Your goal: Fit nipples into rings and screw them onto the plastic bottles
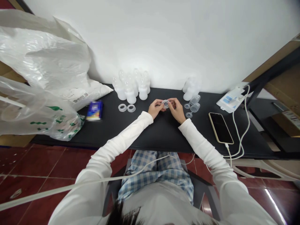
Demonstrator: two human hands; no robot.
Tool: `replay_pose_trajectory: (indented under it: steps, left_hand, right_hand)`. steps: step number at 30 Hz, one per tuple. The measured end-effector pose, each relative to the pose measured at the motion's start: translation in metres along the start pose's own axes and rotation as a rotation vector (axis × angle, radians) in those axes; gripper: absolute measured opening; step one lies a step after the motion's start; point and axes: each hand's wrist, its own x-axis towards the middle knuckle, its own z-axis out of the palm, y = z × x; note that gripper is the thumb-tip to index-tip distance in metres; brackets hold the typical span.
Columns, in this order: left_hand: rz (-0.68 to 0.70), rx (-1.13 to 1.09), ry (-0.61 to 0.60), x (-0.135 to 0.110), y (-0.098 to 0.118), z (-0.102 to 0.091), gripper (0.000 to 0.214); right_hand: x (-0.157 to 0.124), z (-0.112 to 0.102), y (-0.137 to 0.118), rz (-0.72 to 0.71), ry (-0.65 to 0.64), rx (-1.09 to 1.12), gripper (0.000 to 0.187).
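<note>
Both my hands are closed on a small translucent bottle ring [165, 103] with a clear round centre, over the black table. My left hand [156, 108] pinches its left side. My right hand [177, 110] grips the right side. Just right of that hand lie two clear domed caps [195, 107] and small clear round discs [188, 115]. Behind them stand white bottle bodies [190, 90] without domed tops. Left of my hands, two white screw rings [131, 108] lie flat. Several small white bottles with clear domed caps [130, 92] are grouped behind the rings.
White plastic bags [47, 62] bulge at the left beside a blue and yellow box [94, 110]. At the right lie a phone [221, 128] with a charging cable and a white-and-blue package [231, 99]. The table [154, 137] meets a white wall. A cable crosses my lap.
</note>
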Motion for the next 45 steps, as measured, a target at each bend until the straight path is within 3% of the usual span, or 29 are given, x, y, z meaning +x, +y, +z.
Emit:
replay_pose_trajectory:
  steps: [5, 13, 25, 34, 39, 45]
  left_hand:
    - [0.100, 0.102, 0.049, 0.001, -0.001, -0.005, 0.033]
    - [0.105, 0.192, 0.027, 0.005, -0.005, -0.012, 0.024]
    - [0.230, 0.335, 0.018, -0.001, -0.001, -0.012, 0.015]
    - [0.355, 0.452, 0.032, -0.002, -0.006, -0.012, 0.011]
    - [0.346, 0.425, 0.027, -0.003, -0.006, -0.010, 0.011]
    - [0.218, 0.246, 0.024, -0.002, -0.010, -0.007, 0.034]
  right_hand:
    - [0.001, 0.002, 0.005, 0.157, -0.106, 0.214, 0.045]
    - [-0.001, 0.010, 0.013, 0.243, -0.126, 0.331, 0.054]
    - [-0.008, 0.009, 0.006, 0.087, -0.115, 0.182, 0.046]
    - [-0.007, 0.011, 0.006, 0.132, -0.125, 0.314, 0.049]
    - [-0.010, 0.014, 0.002, 0.098, -0.047, 0.276, 0.046]
    - [-0.009, 0.012, 0.005, 0.169, 0.038, 0.324, 0.047]
